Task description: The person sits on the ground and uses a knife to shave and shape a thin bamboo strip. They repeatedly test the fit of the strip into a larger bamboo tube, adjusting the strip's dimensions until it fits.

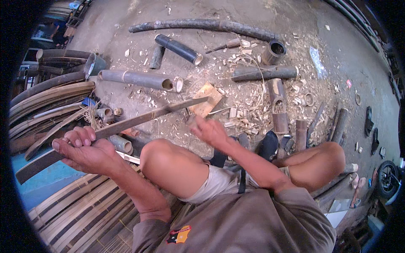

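Note:
My left hand (90,152), palm turned up, grips a long dark bamboo strip (141,119) at the left. The strip slants up to the right, and its far end lies over a pale wooden block (204,105) on the floor. Close below that end, my right hand (211,133) is closed and smeared by motion. A dark blurred shape shows just above its fingers, but what it holds is too unclear to name. My knees are bent on both sides of the work spot.
Chips and shavings (249,114) cover the floor around several bamboo pieces, including a notched tube (278,107) and a long dark pole (202,24). A wooden-handled tool (232,43) lies beyond. Split bamboo (55,95) is stacked at left, near a bucket (96,65). A slatted bamboo seat (88,206) is under me.

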Demonstrator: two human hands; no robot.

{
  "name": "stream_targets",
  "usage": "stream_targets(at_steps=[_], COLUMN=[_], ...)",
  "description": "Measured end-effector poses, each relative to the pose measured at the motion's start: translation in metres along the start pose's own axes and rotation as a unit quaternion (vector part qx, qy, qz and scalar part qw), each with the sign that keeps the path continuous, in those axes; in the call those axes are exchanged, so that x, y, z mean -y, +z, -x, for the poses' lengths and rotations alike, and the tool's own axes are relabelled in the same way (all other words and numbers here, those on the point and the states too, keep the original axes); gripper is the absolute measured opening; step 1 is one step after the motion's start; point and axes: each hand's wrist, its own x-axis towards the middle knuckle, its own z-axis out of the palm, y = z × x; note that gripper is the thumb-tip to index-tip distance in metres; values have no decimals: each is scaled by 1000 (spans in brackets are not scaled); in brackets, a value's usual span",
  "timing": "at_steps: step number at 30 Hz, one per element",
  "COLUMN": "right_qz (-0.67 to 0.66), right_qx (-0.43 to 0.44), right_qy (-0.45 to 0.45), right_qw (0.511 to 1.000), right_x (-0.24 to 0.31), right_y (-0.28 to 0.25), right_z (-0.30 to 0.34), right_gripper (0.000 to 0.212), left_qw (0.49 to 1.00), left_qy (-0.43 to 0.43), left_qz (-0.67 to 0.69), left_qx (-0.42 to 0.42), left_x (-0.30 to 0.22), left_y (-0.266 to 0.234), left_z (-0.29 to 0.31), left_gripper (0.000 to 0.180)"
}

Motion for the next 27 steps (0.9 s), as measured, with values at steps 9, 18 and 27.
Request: stream_targets(at_steps=[9,18,27], right_qz=[7,-67,-84], right_qx=[-10,-12,10], right_qy=[152,88,-6], right_qw=[988,994,996], right_x=[-126,-6,93], right_y=[32,-28,-58], right_z=[7,6,25], right_gripper=[41,38,34], left_qw=[998,999,1000], left_qy=[-27,-38,-25], left_qz=[-3,17,10], left_qx=[-57,27,17], left_x=[9,-7,-24], left_y=[-10,9,30], left_z=[-11,5,30], left_gripper=[40,48,47])
